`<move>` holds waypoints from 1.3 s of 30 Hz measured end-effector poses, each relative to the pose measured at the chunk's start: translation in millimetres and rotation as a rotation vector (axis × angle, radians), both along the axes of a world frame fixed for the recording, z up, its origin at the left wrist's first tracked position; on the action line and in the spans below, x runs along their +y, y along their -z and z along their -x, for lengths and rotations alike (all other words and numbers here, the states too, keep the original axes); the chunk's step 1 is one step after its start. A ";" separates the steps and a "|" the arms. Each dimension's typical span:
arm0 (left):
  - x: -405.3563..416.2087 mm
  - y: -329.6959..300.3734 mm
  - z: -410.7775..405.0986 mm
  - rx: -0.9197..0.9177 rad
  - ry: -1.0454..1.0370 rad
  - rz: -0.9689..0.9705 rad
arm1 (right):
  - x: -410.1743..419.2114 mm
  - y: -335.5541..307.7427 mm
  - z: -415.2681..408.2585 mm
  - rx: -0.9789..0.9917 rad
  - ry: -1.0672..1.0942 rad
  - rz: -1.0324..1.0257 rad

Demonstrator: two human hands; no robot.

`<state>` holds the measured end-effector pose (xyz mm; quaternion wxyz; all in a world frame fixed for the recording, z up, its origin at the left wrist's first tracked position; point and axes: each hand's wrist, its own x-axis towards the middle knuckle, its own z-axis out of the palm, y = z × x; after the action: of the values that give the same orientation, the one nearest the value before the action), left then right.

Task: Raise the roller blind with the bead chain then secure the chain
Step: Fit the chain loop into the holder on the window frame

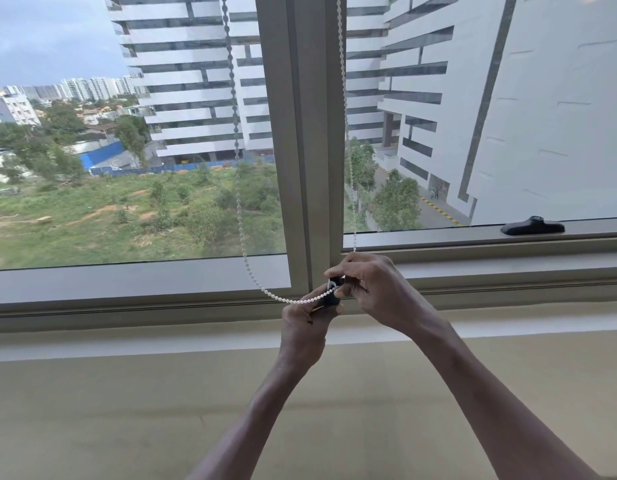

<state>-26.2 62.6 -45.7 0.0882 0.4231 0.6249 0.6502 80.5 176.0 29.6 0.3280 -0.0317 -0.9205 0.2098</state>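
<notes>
The bead chain [238, 168] hangs in two strands in front of the window frame [300, 133], one down the left pane and one along the frame's right edge, and its bottom loop sweeps rightward into the small dark clip [334, 292] held between the two hands at the foot of the frame, just above the sill [127, 282]. The blind itself is out of view above, so the glass is clear and the raising looks done; the securing is the step in hand. The loop's run lies nearly level at the clip, coming in from the left, so the chain has to be seated across the clip from that side. The left hand [305, 322] comes up from below, fingers curled round the clip's lower part and the chain end. The right hand [373, 289] reaches over from the right, wrist bent, thumb and fingertips pinched on the clip's top where the beads cross, the right strand dropping behind its knuckles. Both are equally near
</notes>
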 end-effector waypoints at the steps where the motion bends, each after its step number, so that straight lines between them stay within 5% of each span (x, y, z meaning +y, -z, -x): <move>1: -0.3 -0.2 0.7 -0.007 0.001 -0.004 | -0.5 3.1 0.5 0.018 0.006 0.039; 9: -1.6 1.6 3.9 -0.083 0.065 -0.083 | -22.6 37.4 5.4 0.265 0.269 0.260; 22: -12.7 8.4 2.7 -0.241 0.158 -0.037 | -29.9 71.5 13.4 0.204 0.328 0.517; 39: -24.3 45.6 10.3 -0.092 0.013 0.091 | -36.0 100.8 13.7 0.074 0.231 0.703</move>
<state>-36.4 38.3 -91.3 0.1402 0.3922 0.6463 0.6394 66.8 140.1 -71.2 0.3517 -0.2384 -0.7701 0.4759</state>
